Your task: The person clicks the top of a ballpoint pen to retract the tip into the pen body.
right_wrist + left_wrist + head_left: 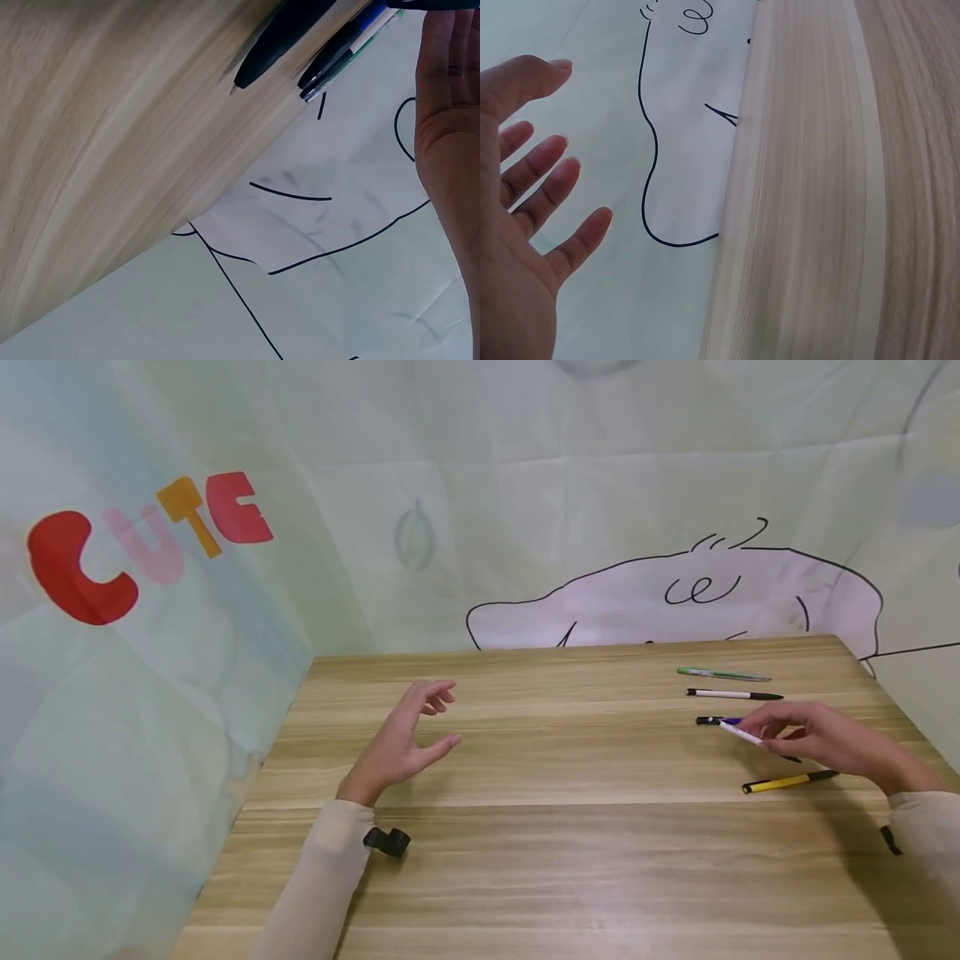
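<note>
In the head view, my right hand (813, 735) pinches a white pen (738, 732) between thumb and fingers, above the right side of the table. One end of the pen points to the left; its middle is hidden by the fingers. Just behind it lies a blue pen (708, 721), partly covered by the hand. Nearer the front rests a yellow pen (780, 783) with black ends. The right wrist view shows the right hand (448, 112) only at its edge. Over the left part of the table hovers my left hand (401, 739), fingers spread loosely, holding nothing.
A second white pen (727, 694) with a black end and a green pen (723, 674) lie farther back on the wooden table (525, 860). A printed cloth backdrop (450, 527) hangs behind and to the left of the table.
</note>
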{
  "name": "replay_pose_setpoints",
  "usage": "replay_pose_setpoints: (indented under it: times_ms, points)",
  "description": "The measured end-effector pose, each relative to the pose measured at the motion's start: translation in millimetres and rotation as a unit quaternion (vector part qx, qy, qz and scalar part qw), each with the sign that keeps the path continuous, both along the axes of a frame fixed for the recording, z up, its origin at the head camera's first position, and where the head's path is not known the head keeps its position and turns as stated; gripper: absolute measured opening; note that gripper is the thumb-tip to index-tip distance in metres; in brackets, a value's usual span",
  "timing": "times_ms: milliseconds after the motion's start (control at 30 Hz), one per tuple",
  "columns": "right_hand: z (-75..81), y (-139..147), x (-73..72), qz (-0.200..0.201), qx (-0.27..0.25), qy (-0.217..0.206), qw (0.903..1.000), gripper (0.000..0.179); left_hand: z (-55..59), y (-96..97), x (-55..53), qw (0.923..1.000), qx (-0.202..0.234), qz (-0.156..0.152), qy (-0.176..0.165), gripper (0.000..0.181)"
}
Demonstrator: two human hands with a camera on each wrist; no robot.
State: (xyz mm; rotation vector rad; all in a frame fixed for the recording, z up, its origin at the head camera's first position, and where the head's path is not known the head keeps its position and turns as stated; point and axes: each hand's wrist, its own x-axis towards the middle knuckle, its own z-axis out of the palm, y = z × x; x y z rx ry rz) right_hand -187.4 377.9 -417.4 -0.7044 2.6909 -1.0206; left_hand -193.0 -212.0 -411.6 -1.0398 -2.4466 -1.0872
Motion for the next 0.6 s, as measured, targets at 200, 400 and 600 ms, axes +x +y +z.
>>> replay_pose_setpoints:
  times_ms: [200,400,600]
  points:
    - [-2.9,5,-2.0,0.008,0.014,0.005,0.9999,0.033,0.8,-0.7,0.1,1.0,-0.001,0.001,-0.002,0.075]
    - [-12.0,10,-4.3,0.062,0.012,0.041,0.9972,0.03,0.0,-0.8,-0.9,1.0,-0.003,-0.003,-0.001,0.073]
    - [-17.6,15,-3.8,0.077,0.006,0.02,0.9968,0.029,1.2,-0.8,-0.8,1.0,-0.003,-0.007,0.0,0.073]
